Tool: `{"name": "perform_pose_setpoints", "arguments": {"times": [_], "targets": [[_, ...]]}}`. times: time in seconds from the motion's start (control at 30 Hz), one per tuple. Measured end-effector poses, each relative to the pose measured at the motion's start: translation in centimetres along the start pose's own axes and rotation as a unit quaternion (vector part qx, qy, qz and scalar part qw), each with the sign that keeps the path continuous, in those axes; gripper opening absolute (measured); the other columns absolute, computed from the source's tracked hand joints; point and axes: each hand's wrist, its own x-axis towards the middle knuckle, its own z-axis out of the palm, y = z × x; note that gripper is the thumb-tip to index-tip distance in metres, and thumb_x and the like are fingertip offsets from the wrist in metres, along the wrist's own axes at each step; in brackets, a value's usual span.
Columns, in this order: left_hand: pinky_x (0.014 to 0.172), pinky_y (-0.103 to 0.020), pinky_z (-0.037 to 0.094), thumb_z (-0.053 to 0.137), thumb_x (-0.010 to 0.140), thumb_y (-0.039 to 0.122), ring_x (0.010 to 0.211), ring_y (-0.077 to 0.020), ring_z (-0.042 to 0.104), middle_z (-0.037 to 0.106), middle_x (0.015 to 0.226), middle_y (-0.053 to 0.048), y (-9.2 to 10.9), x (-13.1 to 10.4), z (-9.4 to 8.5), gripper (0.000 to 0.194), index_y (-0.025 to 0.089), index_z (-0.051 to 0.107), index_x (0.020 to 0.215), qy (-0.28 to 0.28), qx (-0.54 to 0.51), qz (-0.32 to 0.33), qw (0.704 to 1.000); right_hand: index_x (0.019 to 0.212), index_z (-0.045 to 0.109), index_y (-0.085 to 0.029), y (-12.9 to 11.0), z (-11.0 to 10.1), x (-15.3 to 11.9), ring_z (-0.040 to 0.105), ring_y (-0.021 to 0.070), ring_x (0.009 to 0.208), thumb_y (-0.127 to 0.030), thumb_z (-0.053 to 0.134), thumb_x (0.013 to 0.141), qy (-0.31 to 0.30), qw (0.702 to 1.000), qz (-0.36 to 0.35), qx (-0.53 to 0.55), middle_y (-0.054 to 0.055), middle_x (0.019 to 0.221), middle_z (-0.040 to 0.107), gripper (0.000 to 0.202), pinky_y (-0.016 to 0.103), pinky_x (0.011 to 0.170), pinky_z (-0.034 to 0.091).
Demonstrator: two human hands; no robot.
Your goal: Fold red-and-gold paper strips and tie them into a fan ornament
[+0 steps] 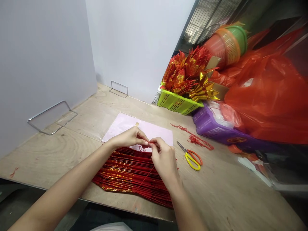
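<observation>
My left hand (pixel 133 136) and my right hand (pixel 163 157) meet fingertip to fingertip, both pinching a thin red string (pixel 143 148). A small loop of it hangs below the left fingertips. Under my hands lies a thick stack of folded red and gold paper (pixel 120 173), and a length of red string crosses its top. Behind the stack is a pale pink sheet (pixel 122 123), partly covered by my left hand. Scissors (pixel 190 157) with one yellow and one orange handle lie right of my right hand.
Loose red strings (pixel 197 139) lie beyond the scissors. A green basket (pixel 178 102) holds red and gold paper pieces; a purple basket (pixel 216 128) and a big red plastic bag (pixel 269 93) stand at the right. Two metal wire frames (pixel 51 133) are by the white panels (pixel 130 48).
</observation>
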Motion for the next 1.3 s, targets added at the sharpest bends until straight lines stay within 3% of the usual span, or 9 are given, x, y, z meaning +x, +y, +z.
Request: {"name": "perform_pose_setpoints", "arguments": {"times": [0.17, 0.47, 0.67, 0.87, 0.93, 1.0, 1.07, 1.17, 1.3], "targets": [[0.087, -0.032, 0.044, 0.061, 0.084, 0.036, 0.073, -0.0162, 0.061, 0.068, 0.071, -0.001, 2.0, 0.4, -1.8, 0.023, 0.017, 0.069, 0.075, -0.044, 0.121, 0.009, 0.992, 0.079, 0.061, -0.020, 0.6, 0.1, 0.1, 0.062, 0.0155, 0.052, -0.025, 0.052, 0.082, -0.028, 0.990, 0.091, 0.100, 0.004, 0.077, 0.072, 0.010, 0.026, 0.051, 0.045], [0.051, -0.022, 0.036, 0.062, 0.077, 0.027, 0.052, -0.0123, 0.051, 0.061, 0.055, 0.001, 5.2, 2.0, -3.8, 0.017, 0.017, 0.059, 0.063, -0.232, 0.198, -0.115, 0.945, 0.076, 0.057, -0.018, 0.7, 0.2, 0.7, 0.049, 0.0079, 0.036, -0.032, 0.058, 0.073, -0.066, 0.937, 0.195, 0.282, 0.003, 0.066, 0.070, 0.015, 0.019, 0.035, 0.033], [0.057, -0.023, 0.041, 0.056, 0.080, 0.026, 0.058, -0.0124, 0.054, 0.054, 0.059, 0.002, 5.2, 1.2, -4.2, 0.015, 0.018, 0.051, 0.068, -0.249, 0.138, -0.047, 0.957, 0.075, 0.057, -0.017, 0.7, 0.5, 0.7, 0.049, 0.0070, 0.036, -0.031, 0.058, 0.072, -0.078, 0.932, 0.200, 0.292, 0.001, 0.063, 0.067, 0.014, 0.018, 0.035, 0.033], [0.056, -0.024, 0.040, 0.053, 0.081, 0.023, 0.060, -0.0153, 0.057, 0.053, 0.063, 0.001, 5.0, 1.2, -3.2, 0.011, 0.018, 0.050, 0.071, -0.142, 0.279, -0.070, 0.947, 0.074, 0.056, -0.017, 0.4, 0.5, 1.2, 0.049, 0.0069, 0.036, -0.033, 0.060, 0.070, -0.090, 0.917, 0.201, 0.334, -0.001, 0.057, 0.063, 0.017, 0.017, 0.034, 0.032], [0.073, -0.030, 0.044, 0.050, 0.082, 0.017, 0.081, -0.0200, 0.059, 0.062, 0.085, -0.005, 4.2, 1.7, -2.2, 0.007, 0.017, 0.057, 0.084, -0.016, 0.389, -0.015, 0.921, 0.074, 0.056, -0.017, 0.4, 0.5, 1.3, 0.049, 0.0070, 0.037, -0.034, 0.062, 0.068, -0.094, 0.907, 0.204, 0.355, -0.001, 0.057, 0.064, 0.019, 0.017, 0.034, 0.031], [0.093, -0.042, 0.037, 0.050, 0.081, 0.011, 0.108, -0.0270, 0.052, 0.060, 0.114, -0.013, 3.2, 2.2, -1.1, 0.026, 0.016, 0.057, 0.106, 0.138, 0.467, 0.011, 0.873, 0.074, 0.057, -0.016, 0.5, 0.6, 1.3, 0.049, 0.0071, 0.037, -0.035, 0.064, 0.067, -0.091, 0.900, 0.206, 0.373, 0.000, 0.057, 0.065, 0.021, 0.017, 0.034, 0.032], [0.099, -0.052, 0.028, 0.049, 0.079, 0.005, 0.117, -0.0321, 0.047, 0.055, 0.122, -0.019, 2.4, 2.4, -0.2, 0.038, 0.012, 0.053, 0.116, 0.210, 0.485, -0.014, 0.849, 0.074, 0.058, -0.016, 0.6, 0.7, 1.3, 0.050, 0.0070, 0.037, -0.036, 0.066, 0.066, -0.088, 0.894, 0.207, 0.387, 0.001, 0.058, 0.066, 0.023, 0.017, 0.034, 0.032], [0.096, -0.052, 0.030, 0.040, 0.079, -0.001, 0.104, -0.0297, 0.056, 0.063, 0.107, -0.018, 2.1, 2.0, 0.2, 0.034, 0.010, 0.058, 0.105, 0.200, 0.453, -0.049, 0.867, 0.074, 0.059, -0.015, 0.7, 0.6, 1.4, 0.050, 0.0066, 0.038, -0.036, 0.069, 0.065, -0.088, 0.887, 0.210, 0.402, 0.001, 0.059, 0.066, 0.025, 0.016, 0.035, 0.033], [0.092, -0.034, 0.039, 0.041, 0.077, 0.000, 0.096, -0.0182, 0.060, 0.067, 0.101, -0.003, 2.9, 0.3, -0.2, 0.034, 0.019, 0.062, 0.096, 0.112, 0.357, -0.021, 0.927, 0.076, 0.060, -0.015, 0.8, 0.5, 1.4, 0.050, 0.0064, 0.039, -0.036, 0.071, 0.064, -0.082, 0.881, 0.215, 0.413, 0.001, 0.059, 0.066, 0.027, 0.016, 0.035, 0.033]]}}
